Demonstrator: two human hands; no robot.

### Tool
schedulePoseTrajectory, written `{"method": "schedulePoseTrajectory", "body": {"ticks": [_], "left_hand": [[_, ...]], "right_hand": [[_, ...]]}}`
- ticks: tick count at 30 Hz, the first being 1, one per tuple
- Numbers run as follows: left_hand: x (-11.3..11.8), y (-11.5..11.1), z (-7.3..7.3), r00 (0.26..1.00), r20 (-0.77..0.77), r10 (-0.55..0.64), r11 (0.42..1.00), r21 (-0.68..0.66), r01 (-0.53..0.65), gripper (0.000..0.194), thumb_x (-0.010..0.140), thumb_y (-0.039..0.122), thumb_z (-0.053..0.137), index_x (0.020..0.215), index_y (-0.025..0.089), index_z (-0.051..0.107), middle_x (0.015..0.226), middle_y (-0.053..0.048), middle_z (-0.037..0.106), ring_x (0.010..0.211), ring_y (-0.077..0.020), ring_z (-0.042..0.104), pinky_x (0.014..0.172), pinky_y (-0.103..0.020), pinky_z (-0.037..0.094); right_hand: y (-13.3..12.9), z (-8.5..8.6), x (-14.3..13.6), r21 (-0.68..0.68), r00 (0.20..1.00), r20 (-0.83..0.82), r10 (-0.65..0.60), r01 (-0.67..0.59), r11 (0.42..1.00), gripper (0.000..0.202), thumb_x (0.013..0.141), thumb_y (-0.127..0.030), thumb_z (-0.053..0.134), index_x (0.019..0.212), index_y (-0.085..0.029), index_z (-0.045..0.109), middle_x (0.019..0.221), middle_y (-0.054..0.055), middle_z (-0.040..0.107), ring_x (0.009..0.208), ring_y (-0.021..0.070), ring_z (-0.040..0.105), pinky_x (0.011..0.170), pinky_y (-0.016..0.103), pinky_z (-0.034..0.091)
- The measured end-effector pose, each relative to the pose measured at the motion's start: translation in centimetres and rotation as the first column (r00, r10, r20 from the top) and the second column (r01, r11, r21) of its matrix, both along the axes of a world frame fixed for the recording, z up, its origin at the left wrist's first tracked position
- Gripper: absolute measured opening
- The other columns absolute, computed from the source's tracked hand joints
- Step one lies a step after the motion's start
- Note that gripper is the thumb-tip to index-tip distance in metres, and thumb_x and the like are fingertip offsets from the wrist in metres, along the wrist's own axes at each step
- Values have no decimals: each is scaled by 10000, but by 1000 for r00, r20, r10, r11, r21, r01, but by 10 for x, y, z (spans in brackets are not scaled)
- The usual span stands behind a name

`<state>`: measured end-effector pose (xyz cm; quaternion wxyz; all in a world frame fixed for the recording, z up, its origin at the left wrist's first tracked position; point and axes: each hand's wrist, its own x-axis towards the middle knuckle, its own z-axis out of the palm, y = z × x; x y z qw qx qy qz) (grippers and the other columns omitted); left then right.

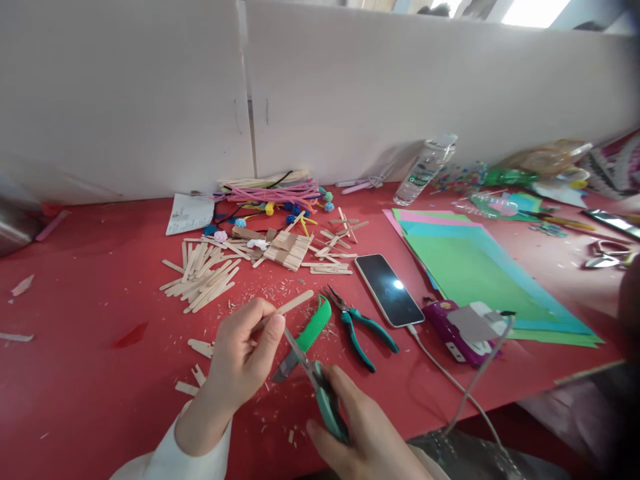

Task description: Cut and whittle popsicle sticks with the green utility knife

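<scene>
My left hand [245, 353] pinches a wooden craft stick [296, 302] between thumb and fingers, its rounded end sticking out to the right. In my right hand [367, 427] are green-handled scissors [327, 407], their narrow blades pointing up and left to just beside my left thumb. Whether the blades touch the stick is hard to make out. Behind the scissors lies a green craft knife [316, 325] with its blade toward me. Teal-handled needle-nose pliers [357, 327] rest to its right, jaws pointing away. Wood chips are scattered around both hands.
Loose craft sticks [203, 277] and a joined stick panel [289, 250] lie behind my hands, near pipe cleaners [273, 191]. A phone [389, 290] is cabled near a purple device [457, 333]. Coloured paper [480, 267] and a water bottle [423, 173] are right, before a white partition [400, 87].
</scene>
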<state>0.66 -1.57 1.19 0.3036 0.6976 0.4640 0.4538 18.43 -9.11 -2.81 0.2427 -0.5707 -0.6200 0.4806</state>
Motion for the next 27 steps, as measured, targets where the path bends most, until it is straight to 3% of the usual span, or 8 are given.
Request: {"method": "schedulePoseTrajectory", "body": {"ticks": [5, 10, 15, 19, 22, 27], "left_hand": [[-1, -1, -2, 997, 62, -53, 996, -69, 57, 235, 901, 243, 438, 672, 212, 395, 528, 79, 275, 425, -85, 254, 413, -223, 206], [-5, 2, -2, 990, 86, -111, 987, -103, 120, 281, 931, 304, 317, 678, 211, 397, 582, 52, 319, 493, -111, 314, 482, -247, 274], [-2, 4, -2, 996, 62, -58, 992, -107, 64, 259, 918, 238, 352, 661, 212, 368, 558, 69, 276, 469, -98, 286, 452, -231, 244], [-1, 3, -2, 998, 44, -45, 991, -123, 50, 256, 918, 254, 374, 666, 211, 382, 541, 78, 270, 453, -91, 280, 436, -215, 239], [-1, 2, -1, 997, 42, -65, 978, -194, 72, 237, 881, 334, 474, 684, 207, 441, 536, 76, 343, 453, -87, 327, 433, -202, 273], [1, 5, 6, 996, 61, -68, 920, -382, 86, 224, 756, 390, 628, 669, 189, 585, 554, 20, 572, 522, -129, 526, 503, -222, 422]], "right_hand": [[-3, -7, -3, 174, 994, 96, -50, 33, 984, 451, 625, -153, 458, 1067, -117, 539, 936, 117, 635, 838, 239, 610, 768, 340, 483], [-2, 4, -1, 151, 996, 84, -15, 2, 988, 372, 633, -128, 422, 983, -150, 549, 852, 64, 625, 754, 192, 598, 709, 273, 465], [1, 8, 0, 139, 993, 115, 7, -23, 990, 266, 633, -116, 414, 863, -166, 537, 710, 14, 571, 616, 158, 528, 592, 246, 410], [2, 6, 0, 109, 996, 92, 5, -15, 994, 275, 623, -112, 410, 858, -162, 544, 728, 21, 584, 648, 165, 545, 611, 251, 409], [1, 5, 1, 114, 996, 83, -9, -1, 994, 306, 616, -107, 415, 886, -163, 546, 740, 19, 592, 652, 161, 549, 622, 246, 415], [2, 7, 3, 154, 995, 104, -3, -13, 988, 255, 620, -100, 427, 839, -176, 534, 703, 11, 595, 628, 158, 551, 603, 239, 423]]}}
